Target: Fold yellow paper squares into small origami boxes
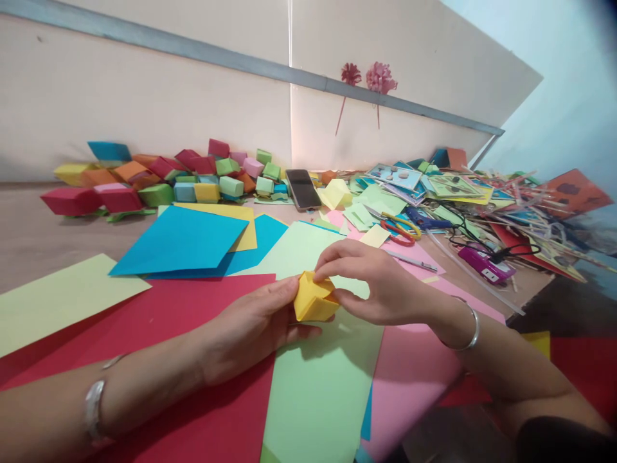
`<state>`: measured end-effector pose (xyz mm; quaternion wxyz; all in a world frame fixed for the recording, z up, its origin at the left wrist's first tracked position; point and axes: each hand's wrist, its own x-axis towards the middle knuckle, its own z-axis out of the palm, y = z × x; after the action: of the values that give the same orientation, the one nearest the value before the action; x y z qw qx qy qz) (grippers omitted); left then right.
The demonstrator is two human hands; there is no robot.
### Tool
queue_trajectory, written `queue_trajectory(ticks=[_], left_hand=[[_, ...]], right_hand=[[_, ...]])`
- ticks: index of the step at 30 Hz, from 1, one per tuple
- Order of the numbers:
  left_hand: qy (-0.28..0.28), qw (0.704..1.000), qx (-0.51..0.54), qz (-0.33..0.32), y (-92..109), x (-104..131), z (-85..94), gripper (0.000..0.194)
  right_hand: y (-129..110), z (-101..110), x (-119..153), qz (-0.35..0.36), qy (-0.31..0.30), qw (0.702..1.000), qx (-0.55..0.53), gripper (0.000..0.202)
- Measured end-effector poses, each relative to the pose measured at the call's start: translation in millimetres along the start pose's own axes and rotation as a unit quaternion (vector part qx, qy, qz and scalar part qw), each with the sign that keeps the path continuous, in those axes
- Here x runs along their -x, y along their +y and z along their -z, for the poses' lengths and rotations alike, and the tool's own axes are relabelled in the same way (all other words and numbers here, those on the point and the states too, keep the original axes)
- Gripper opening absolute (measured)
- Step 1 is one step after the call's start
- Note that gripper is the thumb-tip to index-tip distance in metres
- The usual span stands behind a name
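Note:
A small yellow folded paper box (313, 305) is held up over the light green sheet (321, 392), near the middle of the view. My left hand (260, 318) grips it from the left, thumb on its near left corner and fingers beneath. From the right, my right hand (371, 280) pinches the flaps at the box's top and right edge between index finger and thumb. A red sheet (212, 392) lies under my left forearm, and a pink sheet (409, 373) lies under my right wrist.
Many coloured paper boxes (207, 193) line the wall at the left, beside a phone (303, 190). Blue sheets (180, 241) lie in front. At the right are scissors (400, 228), a glue gun (427, 220), a purple socket block (486, 263) and piled paper scraps.

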<state>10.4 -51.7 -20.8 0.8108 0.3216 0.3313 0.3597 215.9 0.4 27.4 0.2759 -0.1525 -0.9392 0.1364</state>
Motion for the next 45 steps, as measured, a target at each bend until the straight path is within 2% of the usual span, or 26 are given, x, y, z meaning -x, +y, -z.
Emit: queue_trajectory(ticks=[3, 8, 13, 15, 21, 27, 31, 33, 35, 37, 38, 41, 43, 45], left_hand=[[0.011, 1.000, -0.006, -0.006, 2, -1, 0.2, 0.033], [0.005, 0.999, -0.035, -0.004, 1, 0, 1.4, 0.032], [0.021, 0.998, -0.066, 0.002, -2, 1, 2.1, 0.034], [0.018, 0.997, -0.073, -0.003, -4, 1, 1.5, 0.037], [0.003, 0.993, -0.113, -0.026, -9, 5, -0.5, 0.057], [-0.007, 0.979, -0.201, -0.037, -9, 11, -3.3, 0.055], [-0.013, 0.976, -0.216, -0.033, -7, 12, -6.3, 0.054], [0.006, 0.968, -0.245, -0.046, -5, 12, -6.4, 0.053], [0.047, 0.947, -0.306, -0.091, -3, 14, -5.3, 0.051], [0.082, 0.898, -0.397, -0.170, 0, 16, -3.9, 0.046], [0.096, 0.862, -0.448, -0.215, 0, 17, -3.6, 0.042], [0.131, 0.728, -0.581, -0.341, 0, 20, -4.7, 0.023], [0.136, 0.667, -0.633, -0.369, -2, 22, -6.5, 0.011], [0.126, 0.647, -0.662, -0.357, -4, 23, -7.7, 0.009]], right_hand=[[0, 6, 0, -0.019, -0.014, 0.999, -0.037, 0.029], [-1, -1, -1, -0.069, -0.014, 0.995, -0.075, 0.006], [0, -13, -2, -0.098, -0.002, 0.994, -0.050, 0.014], [1, -16, -1, -0.095, -0.011, 0.995, -0.035, 0.011], [-1, -25, 4, -0.123, 0.006, 0.992, 0.018, 0.011], [-4, -36, 8, -0.076, 0.056, 0.985, 0.142, 0.016], [-4, -38, 9, -0.055, 0.065, 0.982, 0.169, 0.018], [-4, -38, 9, -0.041, 0.074, 0.980, 0.182, 0.019], [-3, -38, 9, -0.024, 0.083, 0.976, 0.198, 0.019], [-2, -39, 9, -0.009, 0.088, 0.972, 0.217, 0.020], [-2, -40, 9, -0.003, 0.090, 0.969, 0.228, 0.022], [-4, -46, 9, 0.013, 0.087, 0.964, 0.251, 0.025], [-6, -51, 8, 0.012, 0.064, 0.967, 0.246, 0.025], [-9, -56, 7, -0.004, 0.029, 0.973, 0.227, 0.023]])
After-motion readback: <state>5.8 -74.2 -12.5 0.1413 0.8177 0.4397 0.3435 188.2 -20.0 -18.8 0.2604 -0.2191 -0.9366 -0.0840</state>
